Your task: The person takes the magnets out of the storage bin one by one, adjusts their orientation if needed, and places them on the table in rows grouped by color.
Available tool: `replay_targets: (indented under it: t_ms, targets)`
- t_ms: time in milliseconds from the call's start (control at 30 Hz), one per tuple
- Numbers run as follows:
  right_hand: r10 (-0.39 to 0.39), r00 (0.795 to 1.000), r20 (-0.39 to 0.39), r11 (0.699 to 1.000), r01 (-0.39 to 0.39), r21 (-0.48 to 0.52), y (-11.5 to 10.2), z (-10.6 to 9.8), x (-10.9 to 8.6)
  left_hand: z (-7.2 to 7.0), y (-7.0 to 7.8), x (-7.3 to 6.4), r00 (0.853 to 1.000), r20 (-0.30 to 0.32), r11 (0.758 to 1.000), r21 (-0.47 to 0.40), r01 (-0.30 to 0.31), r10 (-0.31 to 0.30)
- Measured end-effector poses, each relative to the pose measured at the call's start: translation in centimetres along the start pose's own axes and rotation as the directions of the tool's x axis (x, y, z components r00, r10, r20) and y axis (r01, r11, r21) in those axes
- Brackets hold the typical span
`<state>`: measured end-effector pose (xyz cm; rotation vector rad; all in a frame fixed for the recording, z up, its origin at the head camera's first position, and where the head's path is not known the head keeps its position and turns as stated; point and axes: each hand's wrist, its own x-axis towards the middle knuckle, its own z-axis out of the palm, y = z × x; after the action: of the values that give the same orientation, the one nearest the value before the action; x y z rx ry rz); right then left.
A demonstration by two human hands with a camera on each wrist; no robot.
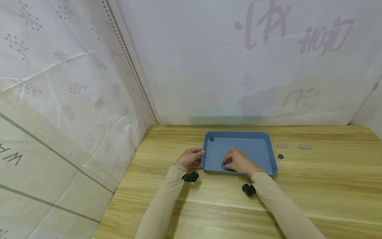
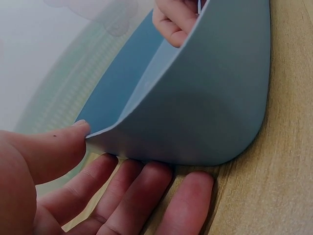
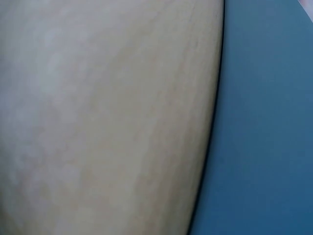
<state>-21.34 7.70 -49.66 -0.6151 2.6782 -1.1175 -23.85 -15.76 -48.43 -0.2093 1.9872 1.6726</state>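
Observation:
A shallow blue tray (image 1: pixel 250 134) lies on the wooden table. At its left wall is my left hand (image 1: pixel 191 158); the left wrist view shows the thumb tip (image 2: pixel 82 128) at the rim and the other fingertips along the outer wall's lower edge. My right hand (image 1: pixel 238 161) reaches inside, near the front wall, and pinches a small dark disc (image 1: pixel 223 165), mostly hidden by the fingers. Another dark round disc (image 1: pixel 212 139) sits in the tray's back left corner. The right wrist view shows only tabletop and the tray's blue outer wall (image 3: pixel 259 127).
Right of the tray, a dark disc (image 1: pixel 281 156) lies on the table (image 1: pixel 334 186). Two thin grey rectangular pieces (image 1: pixel 282 145) lie behind it, side by side with a gap. A printed cloth (image 1: pixel 209 66) hangs along the table's back edge, another on the left.

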Motion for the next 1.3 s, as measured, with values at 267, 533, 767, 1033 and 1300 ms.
replay_targets:
  t_ms: [267,533,767,1033,1300]
  targets:
    - [-0.018,1.000,-0.009,0.999,0.018,-0.032,0.00,0.05,-0.05,-0.06,0.04,-0.09,1.000,0.003,1.000,-0.002,-0.003,0.003]
    - [-0.046,0.999,-0.025,0.997,0.044,-0.059,0.10,0.08,-0.06,-0.03,-0.02,0.05,1.000,0.006,1.000,-0.009,-0.010,0.010]
    - [-0.066,0.995,-0.072,0.998,0.064,-0.027,0.47,0.15,0.03,-0.06,-0.06,0.21,1.000,0.002,1.000,-0.013,-0.005,0.005]
    - [-0.002,0.995,-0.098,1.000,0.005,0.030,0.47,0.10,0.13,-0.01,-0.15,0.27,1.000,0.002,1.000,-0.014,-0.011,0.011]
    - [0.046,0.993,-0.107,0.996,-0.038,0.074,0.60,0.02,0.15,-0.16,-0.30,0.34,1.000,0.013,1.000,-0.015,-0.011,0.011]
